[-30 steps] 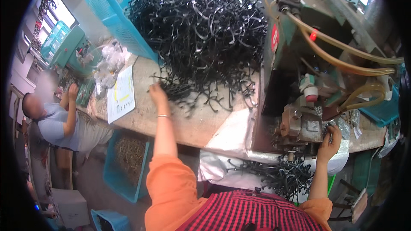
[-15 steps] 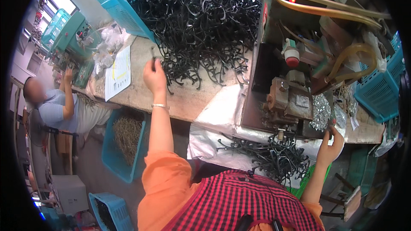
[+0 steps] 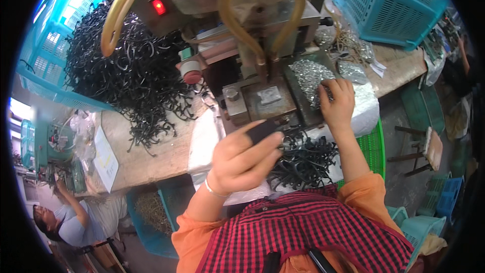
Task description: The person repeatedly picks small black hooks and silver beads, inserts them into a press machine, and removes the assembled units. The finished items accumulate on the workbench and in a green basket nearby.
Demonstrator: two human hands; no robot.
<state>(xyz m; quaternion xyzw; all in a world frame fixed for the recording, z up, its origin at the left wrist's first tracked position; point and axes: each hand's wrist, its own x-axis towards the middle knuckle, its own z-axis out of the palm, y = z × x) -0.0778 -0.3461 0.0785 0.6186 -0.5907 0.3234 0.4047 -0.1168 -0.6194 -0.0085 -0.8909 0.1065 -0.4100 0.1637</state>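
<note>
My left hand (image 3: 240, 164) is raised before the machine, a little blurred, its fingers closed round a dark, flat-edged piece (image 3: 261, 131) whose kind I cannot make out. Its thumb and fingers hide part of that piece. My right hand (image 3: 339, 103) reaches to a heap of small shiny silver metal bits (image 3: 308, 78) on the plate right of the machine. Those fingers are bent, tips at the heap's edge, and whatever they pinch is hidden. Between the hands and my apron lies a bunch of curved black hook-like parts (image 3: 308, 162).
The machine's metal block (image 3: 268, 96) stands ahead, with a red button (image 3: 192, 75) and yellowish hoses (image 3: 225, 10). A big heap of black parts (image 3: 126, 65) spills from a blue basket (image 3: 45, 78) at left. Another blue basket (image 3: 389, 12) stands back right. A co-worker (image 3: 76, 222) sits far left.
The view has swung right. My left hand has come from beside the big black heap to the machine's front, holding the dark piece. My right hand has moved onto the silver bits.
</note>
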